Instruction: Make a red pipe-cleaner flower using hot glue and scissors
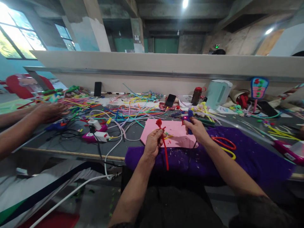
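Both hands busy: your left hand (pixel 153 142) grips red pipe-cleaner flower (pixel 162 139), right hand (pixel 196 128) clamps blue glue gun (pixel 189 117); gluing step, bring nozzle to bloom.

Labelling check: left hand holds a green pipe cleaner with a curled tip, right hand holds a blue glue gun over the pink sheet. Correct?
Not quite. The head view shows the pipe cleaner in the left hand is red, not green. The rest stands: curled tip, and the right hand holds the blue glue gun over the pink sheet.
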{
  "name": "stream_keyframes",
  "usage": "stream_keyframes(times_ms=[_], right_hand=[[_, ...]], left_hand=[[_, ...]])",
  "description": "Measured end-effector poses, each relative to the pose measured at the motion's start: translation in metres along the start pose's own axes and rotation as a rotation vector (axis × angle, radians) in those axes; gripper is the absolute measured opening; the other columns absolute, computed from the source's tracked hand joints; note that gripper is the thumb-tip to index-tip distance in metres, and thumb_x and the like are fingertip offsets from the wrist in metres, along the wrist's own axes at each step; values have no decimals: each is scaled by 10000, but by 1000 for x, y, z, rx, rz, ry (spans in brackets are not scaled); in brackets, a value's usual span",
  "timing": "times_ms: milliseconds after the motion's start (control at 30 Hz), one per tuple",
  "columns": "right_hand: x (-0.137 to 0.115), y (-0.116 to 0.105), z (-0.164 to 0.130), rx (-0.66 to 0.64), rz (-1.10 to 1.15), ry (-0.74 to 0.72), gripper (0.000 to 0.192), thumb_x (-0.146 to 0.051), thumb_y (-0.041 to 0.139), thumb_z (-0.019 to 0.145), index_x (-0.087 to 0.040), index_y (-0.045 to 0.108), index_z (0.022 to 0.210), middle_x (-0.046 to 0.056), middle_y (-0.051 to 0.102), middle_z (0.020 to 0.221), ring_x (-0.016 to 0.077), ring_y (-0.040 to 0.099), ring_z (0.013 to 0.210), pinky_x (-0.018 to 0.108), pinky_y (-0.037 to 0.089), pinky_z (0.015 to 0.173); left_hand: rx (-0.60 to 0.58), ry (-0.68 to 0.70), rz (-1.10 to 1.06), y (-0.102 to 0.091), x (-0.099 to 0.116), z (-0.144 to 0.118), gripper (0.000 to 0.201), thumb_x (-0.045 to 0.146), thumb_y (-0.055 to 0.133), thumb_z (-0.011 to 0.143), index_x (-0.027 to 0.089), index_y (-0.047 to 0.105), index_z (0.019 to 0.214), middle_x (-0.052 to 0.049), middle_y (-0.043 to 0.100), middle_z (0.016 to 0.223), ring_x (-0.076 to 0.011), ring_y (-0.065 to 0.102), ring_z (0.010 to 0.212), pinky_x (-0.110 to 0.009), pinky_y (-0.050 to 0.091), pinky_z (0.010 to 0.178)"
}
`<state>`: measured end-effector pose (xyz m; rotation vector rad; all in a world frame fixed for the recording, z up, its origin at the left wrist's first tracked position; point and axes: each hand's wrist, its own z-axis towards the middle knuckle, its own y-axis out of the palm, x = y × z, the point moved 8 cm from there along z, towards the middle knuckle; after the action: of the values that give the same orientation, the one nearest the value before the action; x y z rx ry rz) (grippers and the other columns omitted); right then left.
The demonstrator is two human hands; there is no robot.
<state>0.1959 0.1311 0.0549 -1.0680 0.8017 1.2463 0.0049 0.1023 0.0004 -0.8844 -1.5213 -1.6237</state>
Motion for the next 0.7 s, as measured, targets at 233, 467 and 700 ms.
stream_keyframes(times_ms=[233,467,700], right_hand=[[38,18,35,-54,-54,145,273,-376,596,668,-118,546,743,16,562,562,97,534,467,179,426,397],[63,32,43,-55,-319,142,282,-396,545,697,-116,572,684,40,597,546,90,523,418,167,392,380],[58,25,54,6,-636,112,310,-413,530,692,-124,596,602,53,611,578,132,561,534,201,369,479]], left_hand=[[-21,12,-28,-2,-1,2,263,351,651,634,120,570,730,9,586,606,6,377,323,-121,217,293],[-13,-2,-28,-3,-2,3,286,346,657,620,114,578,768,16,587,577,-1,386,313,-120,213,288],[-10,-1,-14,-2,-2,2,269,344,638,649,112,565,764,16,582,595,7,377,315,-119,216,293]])
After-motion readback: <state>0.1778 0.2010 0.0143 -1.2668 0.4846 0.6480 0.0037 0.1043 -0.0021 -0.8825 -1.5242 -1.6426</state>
